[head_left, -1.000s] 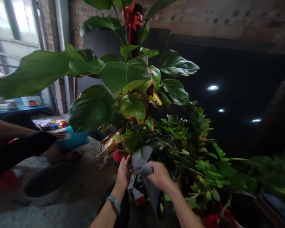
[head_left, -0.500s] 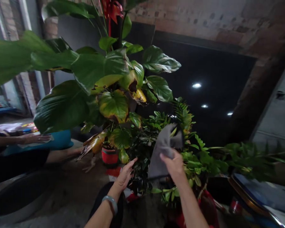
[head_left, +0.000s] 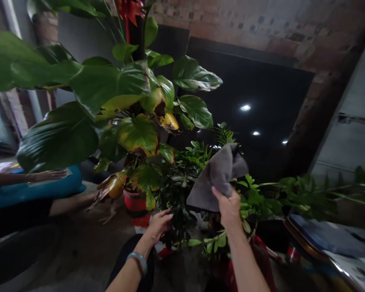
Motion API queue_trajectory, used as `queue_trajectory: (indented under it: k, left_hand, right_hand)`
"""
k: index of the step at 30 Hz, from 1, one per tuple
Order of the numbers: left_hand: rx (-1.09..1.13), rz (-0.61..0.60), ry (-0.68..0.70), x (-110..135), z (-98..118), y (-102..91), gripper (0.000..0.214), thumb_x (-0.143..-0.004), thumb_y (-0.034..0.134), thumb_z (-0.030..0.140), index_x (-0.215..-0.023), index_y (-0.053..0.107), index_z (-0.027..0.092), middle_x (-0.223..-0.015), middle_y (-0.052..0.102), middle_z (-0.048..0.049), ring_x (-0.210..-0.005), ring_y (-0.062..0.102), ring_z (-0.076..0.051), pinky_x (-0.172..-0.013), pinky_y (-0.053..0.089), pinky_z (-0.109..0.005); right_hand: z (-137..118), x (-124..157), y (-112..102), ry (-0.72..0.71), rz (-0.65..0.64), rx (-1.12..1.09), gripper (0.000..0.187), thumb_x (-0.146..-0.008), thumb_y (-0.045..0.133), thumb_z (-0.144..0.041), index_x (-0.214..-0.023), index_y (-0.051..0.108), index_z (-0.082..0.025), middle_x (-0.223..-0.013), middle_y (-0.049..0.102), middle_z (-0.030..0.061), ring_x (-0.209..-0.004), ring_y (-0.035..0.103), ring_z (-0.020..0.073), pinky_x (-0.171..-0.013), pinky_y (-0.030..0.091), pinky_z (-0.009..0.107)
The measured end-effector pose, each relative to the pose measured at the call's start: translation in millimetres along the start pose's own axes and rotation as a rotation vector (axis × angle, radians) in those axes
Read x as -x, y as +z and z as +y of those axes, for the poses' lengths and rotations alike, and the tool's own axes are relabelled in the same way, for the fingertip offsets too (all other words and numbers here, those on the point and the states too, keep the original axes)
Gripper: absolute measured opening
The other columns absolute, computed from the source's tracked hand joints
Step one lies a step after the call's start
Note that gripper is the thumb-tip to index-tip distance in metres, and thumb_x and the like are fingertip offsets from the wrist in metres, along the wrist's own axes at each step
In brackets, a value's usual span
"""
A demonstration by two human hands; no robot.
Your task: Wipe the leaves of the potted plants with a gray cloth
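Note:
My right hand point(head_left: 229, 202) grips a grey cloth point(head_left: 217, 174) by its lower part. The cloth spreads upward in a loose fan, in front of the green foliage. My left hand point(head_left: 159, 225), with a pale bangle point(head_left: 138, 261) on the wrist, is at the left edge of a dark-leaved bushy plant point(head_left: 178, 194). Its thumb and fingers come close together at the leaves; what is between them is too small and dim to make out. Just left of it stands a red pot point(head_left: 135, 200) under a large-leaved plant point(head_left: 136, 132) with yellowed, browned leaves.
At the left, another person's hand point(head_left: 50, 175) rests on a pale cloth over a blue surface point(head_left: 65, 184). A dark round tub point(head_left: 21, 251) sits on the floor below. A dark glossy panel point(head_left: 246, 89) leans on the brick wall. Stacked items point(head_left: 331, 235) lie at right.
The grey cloth has swung a little up and right in my right hand and spread out. My left hand's fingers have drawn in at the dark leaves. The view has turned slightly right.

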State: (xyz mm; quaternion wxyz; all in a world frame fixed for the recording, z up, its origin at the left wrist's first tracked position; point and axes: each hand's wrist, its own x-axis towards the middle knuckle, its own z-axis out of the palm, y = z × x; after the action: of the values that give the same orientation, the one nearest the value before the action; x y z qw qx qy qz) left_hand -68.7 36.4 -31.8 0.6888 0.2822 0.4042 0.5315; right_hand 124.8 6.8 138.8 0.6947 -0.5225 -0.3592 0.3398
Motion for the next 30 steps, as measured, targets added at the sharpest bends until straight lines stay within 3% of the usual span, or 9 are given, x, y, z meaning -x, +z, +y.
queue_trajectory:
  k: [4,8,10,12,15,18,22,26,30]
  left_hand:
    - [0.010,0.053,0.027,-1.3,0.0,-0.2,0.040,-0.050,0.080,0.020,-0.089,0.071,0.012,-0.063,0.070,-0.0037,-0.060,0.064,-0.016,-0.059,0.047,-0.026]
    - [-0.002,0.106,0.006,1.9,6.2,4.2,0.026,-0.046,0.078,0.019,-0.071,0.072,0.014,-0.054,0.068,-0.0014,-0.057,0.063,-0.018,-0.057,0.047,-0.027]
    - [-0.006,0.094,-0.004,3.3,7.4,6.7,0.022,-0.046,0.077,0.018,-0.068,0.072,0.014,-0.053,0.068,-0.0008,-0.056,0.062,-0.018,-0.056,0.046,-0.027]
    - [0.007,0.091,-0.011,4.3,6.9,8.9,0.022,-0.047,0.077,0.017,-0.069,0.073,0.014,-0.056,0.070,-0.0019,-0.057,0.062,-0.018,-0.057,0.046,-0.027]
    - [0.006,0.109,-0.011,5.3,5.4,12.7,0.024,-0.048,0.076,0.016,-0.072,0.073,0.015,-0.063,0.071,-0.0033,-0.061,0.062,-0.017,-0.059,0.045,-0.027]
    - [-0.002,0.124,0.002,7.2,6.0,18.5,0.023,-0.048,0.077,0.016,-0.070,0.071,0.015,-0.062,0.069,-0.0027,-0.059,0.060,-0.016,-0.058,0.044,-0.027]
    - [0.018,0.097,0.007,13.1,8.0,27.3,0.028,-0.041,0.081,0.019,-0.066,0.070,0.015,-0.058,0.066,-0.0005,-0.054,0.058,-0.013,-0.054,0.044,-0.024]
    - [-0.199,0.009,-0.039,18.9,-2.8,29.5,0.039,-0.045,0.081,0.027,-0.081,0.072,0.016,-0.074,0.070,-0.0047,-0.069,0.062,-0.018,-0.058,0.047,-0.025]
    - [-0.437,-0.166,-0.113,20.0,-28.9,29.4,0.050,-0.051,0.080,0.025,-0.099,0.069,0.017,-0.095,0.071,-0.0096,-0.078,0.063,-0.021,-0.054,0.043,-0.023]
  right_hand:
    - [55.6,44.3,4.3,0.350,-0.197,0.043,0.030,-0.036,0.072,-0.029,-0.063,0.066,-0.017,-0.052,0.065,0.0034,-0.051,0.059,0.0230,-0.056,0.048,0.037]
    - [49.4,110.1,-16.8,0.552,-0.288,0.026,0.036,-0.040,0.072,-0.028,-0.073,0.068,-0.016,-0.063,0.070,0.0046,-0.064,0.065,0.0256,-0.061,0.050,0.036]
    - [18.8,120.0,-34.9,0.503,-0.220,0.013,0.046,-0.037,0.076,-0.028,-0.081,0.067,-0.018,-0.071,0.072,0.0030,-0.072,0.065,0.0244,-0.067,0.050,0.034]
    - [-21.3,109.0,-57.6,0.381,-0.038,0.050,0.055,-0.028,0.080,-0.029,-0.080,0.066,-0.020,-0.068,0.071,0.0021,-0.068,0.064,0.0240,-0.066,0.049,0.033]
    - [-76.5,63.5,-92.1,0.100,0.375,0.055,0.057,-0.019,0.081,-0.032,-0.072,0.063,-0.022,-0.060,0.066,-0.0008,-0.060,0.060,0.0223,-0.057,0.048,0.034]
    - [-94.5,9.4,-111.9,-0.174,0.485,-0.041,0.049,-0.030,0.079,-0.033,-0.075,0.064,-0.022,-0.064,0.066,-0.0021,-0.062,0.059,0.0199,-0.058,0.048,0.034]
    - [-38.1,-20.1,-104.2,-0.045,0.220,0.121,0.034,-0.037,0.075,-0.034,-0.066,0.066,-0.018,-0.057,0.065,-0.0003,-0.056,0.059,0.0204,-0.058,0.047,0.035]
    - [50.2,11.2,-78.3,0.102,-0.023,0.223,0.018,-0.037,0.072,-0.027,-0.050,0.066,-0.017,-0.046,0.062,0.0029,-0.048,0.055,0.0223,-0.052,0.043,0.035]
    - [84.2,38.3,-71.1,0.126,-0.053,0.223,0.017,-0.042,0.071,-0.029,-0.055,0.069,-0.018,-0.050,0.064,0.0013,-0.055,0.054,0.0207,-0.058,0.042,0.032]
